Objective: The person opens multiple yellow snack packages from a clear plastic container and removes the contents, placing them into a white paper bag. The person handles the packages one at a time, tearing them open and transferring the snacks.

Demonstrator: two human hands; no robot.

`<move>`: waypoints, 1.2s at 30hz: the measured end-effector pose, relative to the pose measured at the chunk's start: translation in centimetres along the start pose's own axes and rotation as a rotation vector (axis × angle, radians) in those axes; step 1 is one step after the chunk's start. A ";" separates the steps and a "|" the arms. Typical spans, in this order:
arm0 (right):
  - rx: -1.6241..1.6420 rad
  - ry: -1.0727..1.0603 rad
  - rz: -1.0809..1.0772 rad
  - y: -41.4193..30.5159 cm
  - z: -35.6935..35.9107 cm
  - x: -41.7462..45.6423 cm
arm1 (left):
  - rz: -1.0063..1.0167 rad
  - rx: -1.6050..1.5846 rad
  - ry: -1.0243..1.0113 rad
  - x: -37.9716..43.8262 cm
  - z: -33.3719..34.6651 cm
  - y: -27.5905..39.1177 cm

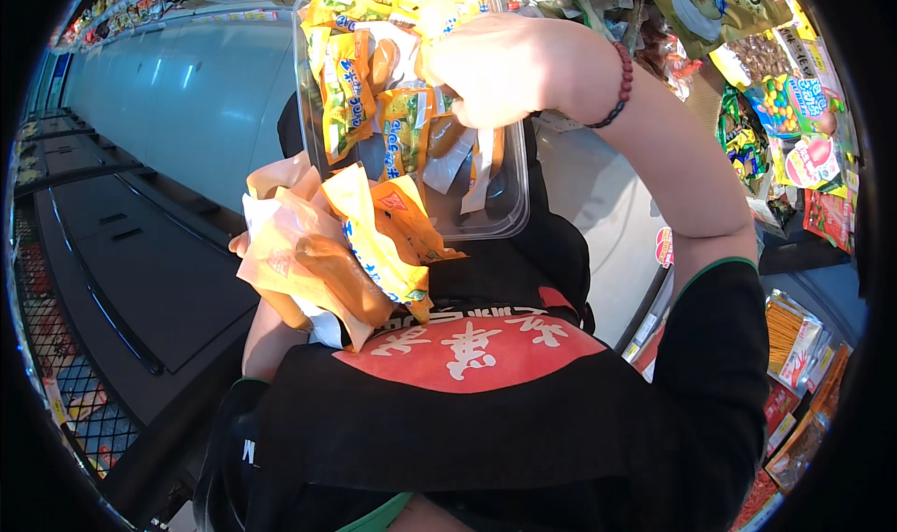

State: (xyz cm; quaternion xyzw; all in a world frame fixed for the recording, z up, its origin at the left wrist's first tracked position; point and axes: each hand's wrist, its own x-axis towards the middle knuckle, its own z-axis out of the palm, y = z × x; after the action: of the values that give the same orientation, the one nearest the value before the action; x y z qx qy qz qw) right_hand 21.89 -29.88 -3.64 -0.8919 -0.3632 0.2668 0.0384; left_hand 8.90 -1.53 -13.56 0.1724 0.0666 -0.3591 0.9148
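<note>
A clear plastic tub (448, 220) lies before me, holding several yellow and orange snack packets (347, 94) and packets with a clear side showing sausage-like brown food (445, 136). My right hand (497, 69) reaches into the tub over the packets, its fingers curled down. Whether they grip one is hidden by glare and by the hand itself. My left hand (239, 243) shows only its fingertips and wrist behind a bunch of packets that it holds against my front. In that bunch are sausage-like packets (343, 280) and a yellow packet (389, 241).
Bagged snacks (806, 111) fill a display on the right, with more packets (792, 343) below. A dark cabinet (140, 252) with black mesh (63, 350) stands left. Behind it runs a pale panel (189, 97) under a stocked shelf (140, 20). I wear a black apron (455, 434).
</note>
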 end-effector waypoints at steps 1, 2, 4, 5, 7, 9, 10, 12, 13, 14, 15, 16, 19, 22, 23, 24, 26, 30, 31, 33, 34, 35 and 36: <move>0.012 0.023 -0.031 0.3 0.3 -0.2 | 0.000 0.004 0.000 0.2 0.0 -0.1; 0.015 0.049 -0.072 0.6 0.5 -0.4 | 0.001 0.007 -0.001 0.2 0.1 -0.4; 0.025 0.105 -0.154 1.8 1.1 -0.7 | -0.001 0.016 0.002 -0.1 0.1 -0.1; -0.036 0.251 -0.342 3.1 1.6 -0.9 | -0.001 0.020 0.002 -0.2 0.2 -0.1; -0.164 0.542 -0.717 5.5 2.4 -1.4 | 0.000 0.029 -0.001 -1.0 0.3 0.1; -0.118 0.518 -0.669 5.8 2.1 -1.7 | 0.003 0.038 0.001 -0.3 0.0 0.4; -0.096 0.505 -0.645 5.8 1.9 -1.7 | 0.005 0.043 0.002 -1.4 0.1 0.7; -0.137 0.533 -0.654 5.8 1.8 -1.7 | 0.008 0.052 0.002 -1.5 -0.1 0.9; -0.159 0.547 -0.658 5.8 1.7 -1.6 | 0.009 0.055 0.001 -1.1 -0.2 0.5; -0.137 0.523 -0.603 6.0 1.8 -1.6 | 0.011 0.059 -0.001 -1.0 -0.2 0.5; -0.114 0.499 -0.551 6.6 1.9 -1.6 | 0.014 0.062 0.001 -0.9 -0.2 0.8; -0.091 0.474 -0.498 6.9 1.9 -1.7 | 0.016 0.065 0.002 -0.9 -0.3 0.8; -0.093 0.353 -0.459 7.0 1.8 -2.0 | 0.019 0.074 0.001 -1.4 -0.5 1.3; -0.070 0.367 -0.400 5.1 0.6 -2.8 | 0.020 0.085 0.002 -1.4 -0.4 0.8; -0.090 0.436 -0.466 5.4 0.9 -2.5 | 0.021 0.088 0.003 -1.2 -0.3 0.7; -0.113 0.506 -0.531 5.8 1.5 -2.0 | 0.022 0.092 0.002 -1.0 -0.2 0.6; -0.152 0.585 -0.639 6.2 1.6 -1.6 | 0.025 0.100 0.000 -0.7 -0.2 0.5; -0.033 0.594 -0.719 6.4 1.5 -1.1 | 0.022 0.118 -0.004 -0.8 -0.4 1.2; 0.040 0.588 -0.716 6.2 1.5 -0.9 | 0.021 0.123 -0.007 -0.6 -0.3 1.1; 0.184 0.410 -0.433 4.9 0.4 -1.8 | 0.034 0.129 -0.002 -0.5 -0.3 0.9; 0.253 0.318 -0.289 4.1 -0.8 -2.6 | 0.040 0.131 0.000 -0.6 -0.5 1.2; 0.263 0.238 -0.198 3.7 -3.0 -3.5 | 0.055 0.131 0.007 -0.7 -0.5 0.7; 0.268 0.157 -0.104 3.5 -5.9 -4.8 | 0.070 0.129 0.011 -0.5 -0.7 0.8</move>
State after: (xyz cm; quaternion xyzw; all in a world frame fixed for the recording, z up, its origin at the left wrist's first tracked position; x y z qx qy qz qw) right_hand 24.18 -34.87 2.63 -0.8770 -0.3658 0.2399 0.1988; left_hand 9.08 -0.36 -13.88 0.2351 0.0424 -0.3295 0.9134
